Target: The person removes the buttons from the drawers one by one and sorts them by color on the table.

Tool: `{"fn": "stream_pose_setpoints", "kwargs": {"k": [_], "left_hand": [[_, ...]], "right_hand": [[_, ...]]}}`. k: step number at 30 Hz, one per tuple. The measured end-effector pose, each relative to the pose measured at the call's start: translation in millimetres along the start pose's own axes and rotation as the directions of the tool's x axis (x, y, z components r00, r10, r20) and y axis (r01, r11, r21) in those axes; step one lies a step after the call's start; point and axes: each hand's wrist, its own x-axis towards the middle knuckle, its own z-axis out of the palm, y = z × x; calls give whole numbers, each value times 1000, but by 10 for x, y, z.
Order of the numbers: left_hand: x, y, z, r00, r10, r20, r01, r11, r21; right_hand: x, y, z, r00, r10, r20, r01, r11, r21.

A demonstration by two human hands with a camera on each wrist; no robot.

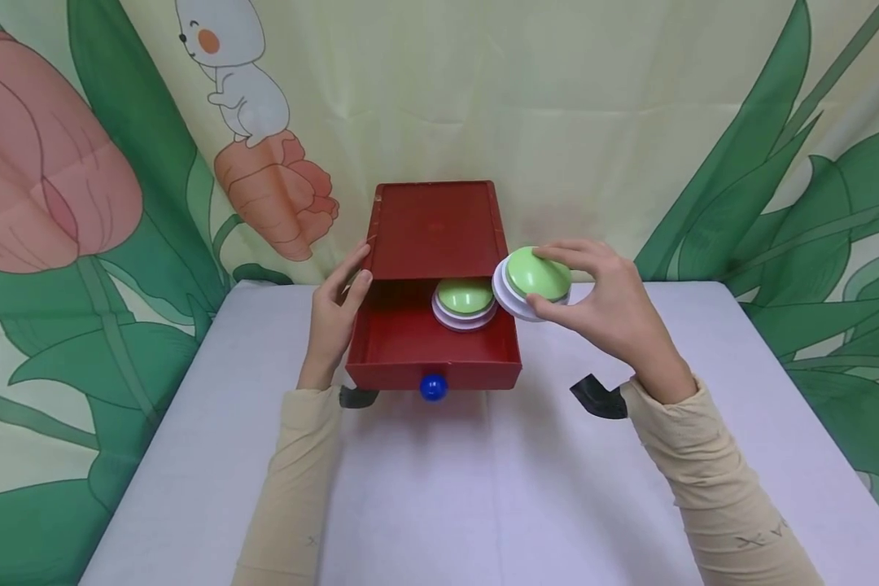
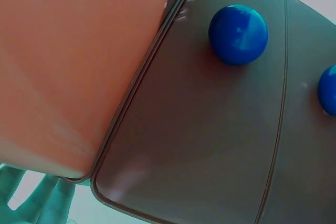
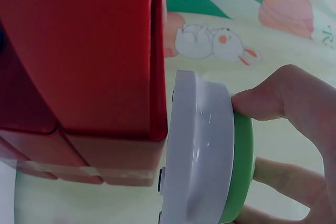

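A red drawer chest point(image 1: 439, 232) stands on the table with its top drawer point(image 1: 410, 346) pulled out. Inside, toward the right back, sits a round white button point(image 1: 465, 298) with a green domed top. My right hand point(image 1: 604, 297) grips a second green-topped white button point(image 1: 538, 275) just right of the chest, held tilted. In the right wrist view, thumb and fingers pinch its green top, and the white base point(image 3: 202, 150) faces the chest, showing small dark feet. My left hand point(image 1: 334, 317) rests against the chest's left side, fingers extended.
A blue knob point(image 1: 433, 387) juts from the open drawer's front; lower drawers carry more blue knobs point(image 2: 238, 34). Behind the white-covered table point(image 1: 425, 505) hangs a curtain point(image 1: 557, 122) printed with plants and a rabbit. Black straps point(image 1: 599, 397) hang at both wrists.
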Motion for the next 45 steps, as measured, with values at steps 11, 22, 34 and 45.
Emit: {"fn": "stream_pose_setpoints", "kwargs": {"k": [11, 22, 34, 45], "left_hand": [[37, -17, -41, 1000, 9, -8, -9, 1000, 3], [70, -315, -60, 999, 51, -2, -51, 999, -18], [68, -336, -63, 999, 32, -3, -32, 999, -35], [16, -37, -8, 1000, -2, 4, 2, 1000, -7]], "right_hand": [[10, 148, -59, 998, 65, -17, -65, 998, 9], [9, 405, -42, 989, 148, 15, -148, 989, -3], [23, 781, 134, 975, 213, 68, -214, 977, 20], [54, 1110, 308, 965, 245, 91, -246, 969, 1]]}}
